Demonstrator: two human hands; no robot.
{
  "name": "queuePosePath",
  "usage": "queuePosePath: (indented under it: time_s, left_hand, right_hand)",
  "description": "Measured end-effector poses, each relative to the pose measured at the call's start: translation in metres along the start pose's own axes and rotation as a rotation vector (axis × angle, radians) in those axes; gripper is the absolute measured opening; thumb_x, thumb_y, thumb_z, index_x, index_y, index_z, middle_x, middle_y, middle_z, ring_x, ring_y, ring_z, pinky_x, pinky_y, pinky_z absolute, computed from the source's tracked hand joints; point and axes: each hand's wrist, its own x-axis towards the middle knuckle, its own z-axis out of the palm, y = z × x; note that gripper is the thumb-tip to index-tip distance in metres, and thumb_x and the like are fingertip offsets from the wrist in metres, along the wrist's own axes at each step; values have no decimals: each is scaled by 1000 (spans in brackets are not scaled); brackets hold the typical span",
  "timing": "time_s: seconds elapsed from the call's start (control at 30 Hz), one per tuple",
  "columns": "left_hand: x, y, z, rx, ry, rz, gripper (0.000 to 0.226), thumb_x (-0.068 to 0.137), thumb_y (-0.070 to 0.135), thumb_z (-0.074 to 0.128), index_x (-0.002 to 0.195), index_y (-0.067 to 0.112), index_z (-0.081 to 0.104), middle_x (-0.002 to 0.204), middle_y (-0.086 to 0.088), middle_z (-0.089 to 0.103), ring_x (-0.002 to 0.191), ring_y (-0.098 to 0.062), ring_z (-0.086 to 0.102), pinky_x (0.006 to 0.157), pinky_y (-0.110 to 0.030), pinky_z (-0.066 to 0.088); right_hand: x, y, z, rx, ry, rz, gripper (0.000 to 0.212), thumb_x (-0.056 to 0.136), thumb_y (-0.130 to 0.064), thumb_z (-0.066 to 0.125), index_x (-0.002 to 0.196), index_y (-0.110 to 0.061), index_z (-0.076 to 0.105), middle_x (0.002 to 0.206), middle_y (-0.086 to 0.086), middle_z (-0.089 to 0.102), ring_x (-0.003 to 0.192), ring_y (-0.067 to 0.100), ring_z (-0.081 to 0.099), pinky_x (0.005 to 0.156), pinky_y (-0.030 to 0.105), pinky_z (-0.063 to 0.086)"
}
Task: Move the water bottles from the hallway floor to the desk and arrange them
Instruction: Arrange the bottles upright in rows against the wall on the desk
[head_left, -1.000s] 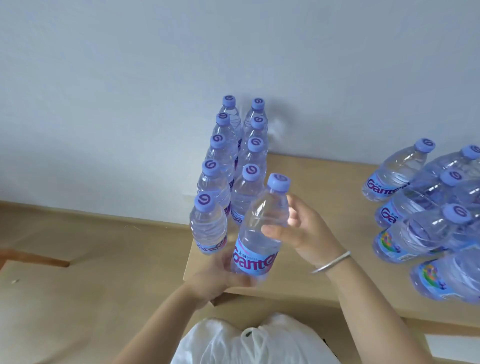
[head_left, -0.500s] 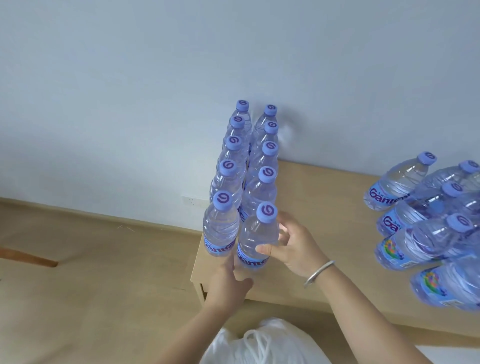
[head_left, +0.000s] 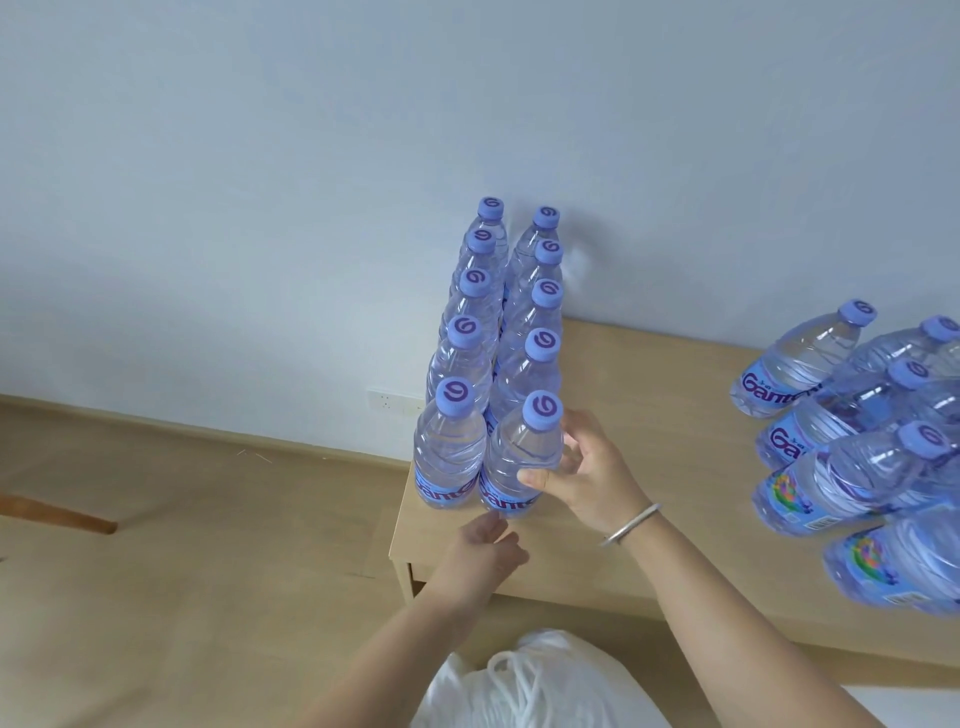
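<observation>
At the far left a wooden chair leg (head_left: 57, 514) pokes in over the floor (head_left: 182, 571), and no bottles show on the stretch of floor in view. Next, on the left end of the desk (head_left: 649, 405), ten water bottles stand upright in two neat rows (head_left: 498, 322) running back to the wall, so this part of the arranging looks done. The left hand (head_left: 480, 551) sits just below the front of those rows, fingers loosely curled; whether it touches a bottle base is hard to tell. The right hand (head_left: 587, 470) grips the front bottle (head_left: 522, 457) of the right row by its shoulder, seemingly settling it in line. Farther right, a loose cluster of bottles (head_left: 852, 431) leans untidily and still wants sorting; the frame edge cuts it off, hiding the count. A white bag (head_left: 524, 686) sits at the bottom.
</observation>
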Motion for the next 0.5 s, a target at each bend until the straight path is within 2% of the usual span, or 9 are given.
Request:
queuePosePath:
  time_s: [0.07,0.17,0.27,0.33,0.4,0.47,0.5]
  left_hand:
    - [2,3,1,-45,13,-18,66,84,-16,51,144,0,28,146,-16,35,126,-25,45,91,-29,42]
    - [2,5,1,-59,27,-12,63,82,-15,54,140,1,35,142,-16,39,127,-26,45,94,-29,41]
    - [0,9,4,-64,32,7,47,78,-14,59,115,13,48,129,-12,45,116,-21,49,92,-28,41]
    - [-1,10,6,-68,52,12,41,84,-15,52,113,13,46,127,-12,46,114,-20,49,93,-28,41]
    - [-2,9,7,-73,75,3,45,85,-14,52,122,11,45,128,-11,45,116,-22,50,94,-29,41]
    - [-3,10,8,-97,94,-21,48,86,-11,53,129,8,43,124,-7,47,115,-21,53,94,-29,41]
    - [-4,10,10,-107,103,-30,43,86,-9,54,124,9,45,117,-6,50,108,-20,55,91,-29,42]
  right_hand:
    - [-1,-1,1,2,12,-11,59,64,-10,81,106,-43,55,123,5,46,121,16,51,103,47,42]
    - [0,2,2,3,15,-18,59,59,-23,79,105,-51,55,124,0,46,122,13,50,102,41,43]
    - [1,6,1,0,-11,-23,61,60,-27,78,106,-58,52,126,-4,45,123,6,48,103,34,43]
    - [0,9,0,4,-17,-31,63,64,-20,80,112,-50,51,127,-5,46,123,6,48,103,33,42]
    - [-1,11,0,12,-19,-9,66,68,-12,82,119,-37,47,126,-6,49,120,9,49,102,32,43]
    - [-4,12,0,-19,-13,28,70,69,-14,82,122,-35,43,120,-17,49,117,5,49,100,27,42]
    - [-5,12,-1,-51,-10,39,71,69,-17,82,123,-37,40,117,-23,47,115,0,48,98,23,41]
